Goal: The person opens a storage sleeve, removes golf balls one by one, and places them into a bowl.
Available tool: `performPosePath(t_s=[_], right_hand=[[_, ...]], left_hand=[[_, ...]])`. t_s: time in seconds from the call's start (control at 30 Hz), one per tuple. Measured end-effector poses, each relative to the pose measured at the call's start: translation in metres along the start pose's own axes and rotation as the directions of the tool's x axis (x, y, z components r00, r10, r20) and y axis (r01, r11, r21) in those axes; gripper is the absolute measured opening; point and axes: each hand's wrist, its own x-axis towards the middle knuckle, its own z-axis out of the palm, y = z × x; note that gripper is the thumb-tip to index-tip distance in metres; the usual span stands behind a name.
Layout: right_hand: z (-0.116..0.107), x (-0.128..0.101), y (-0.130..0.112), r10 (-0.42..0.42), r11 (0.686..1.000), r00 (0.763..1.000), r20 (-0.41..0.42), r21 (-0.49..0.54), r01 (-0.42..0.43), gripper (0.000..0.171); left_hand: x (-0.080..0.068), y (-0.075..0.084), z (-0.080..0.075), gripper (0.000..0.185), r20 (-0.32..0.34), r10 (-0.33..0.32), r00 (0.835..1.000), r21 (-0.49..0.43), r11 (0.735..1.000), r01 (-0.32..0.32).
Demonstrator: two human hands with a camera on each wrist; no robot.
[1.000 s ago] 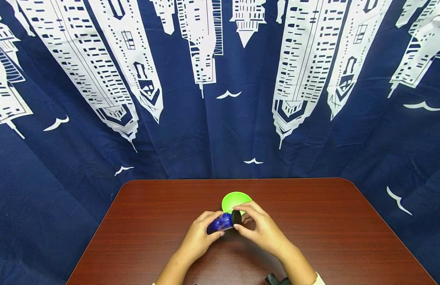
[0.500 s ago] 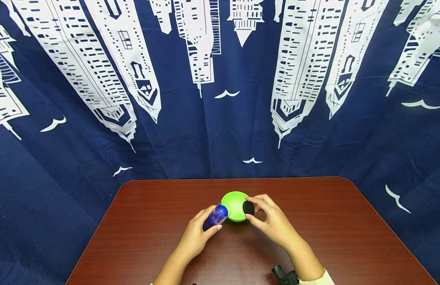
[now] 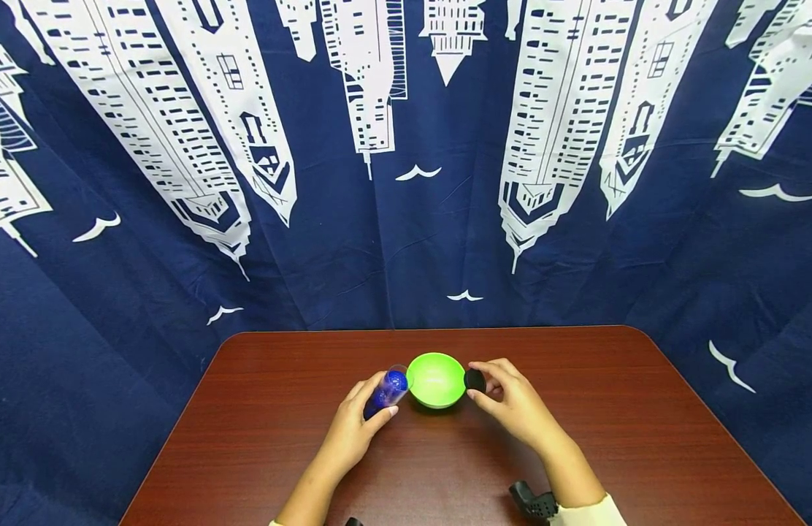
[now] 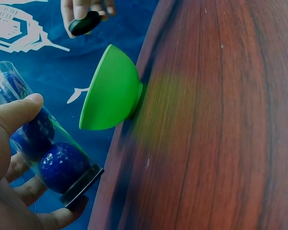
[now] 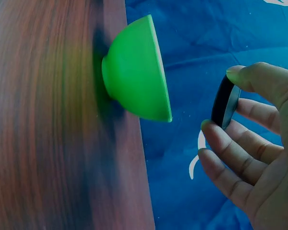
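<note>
tube (image 3: 388, 391) left of bowl (image 3: 436, 380), lid (image 3: 475, 380) right

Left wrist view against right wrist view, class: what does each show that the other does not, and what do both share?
Only the left wrist view shows the left hand gripping a clear tube with blue balls inside, its open end tilted towards the bowl.

Only the right wrist view shows the right hand close up, pinching the black lid edge-on between thumb and fingers.

Both show the green bowl standing on the brown table, the blue curtain behind it, and the lid, small and distant in the left wrist view.
</note>
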Motion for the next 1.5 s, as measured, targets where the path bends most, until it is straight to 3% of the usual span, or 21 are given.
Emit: performPosePath(t_s=[0.43,0.8,0.93,1.5], right_hand=[[0.006,-0.004,0.016,0.11,0.983,0.992,0.062,-0.152,-0.1,0.044],[0.011,-0.005,0.023,0.243,0.945,0.954,0.175,-0.266,-0.192,0.043],[0.014,-0.007,0.026,0.257,0.94,0.948,0.19,-0.276,-0.2,0.044],[0.022,-0.01,0.031,0.23,0.941,0.959,0.164,-0.291,-0.175,0.043]], left_hand=[[0.002,-0.005,-0.002,0.057,-0.091,0.0,0.996,0.004,1.0,0.0],[0.002,-0.007,-0.002,0.059,-0.082,-0.005,0.997,0.0,1.0,0.005],[0.002,-0.006,-0.003,0.061,-0.078,-0.014,0.997,-0.007,1.0,0.014],[0.001,-0.006,-0.004,0.059,-0.078,-0.013,0.997,-0.013,1.0,0.013]])
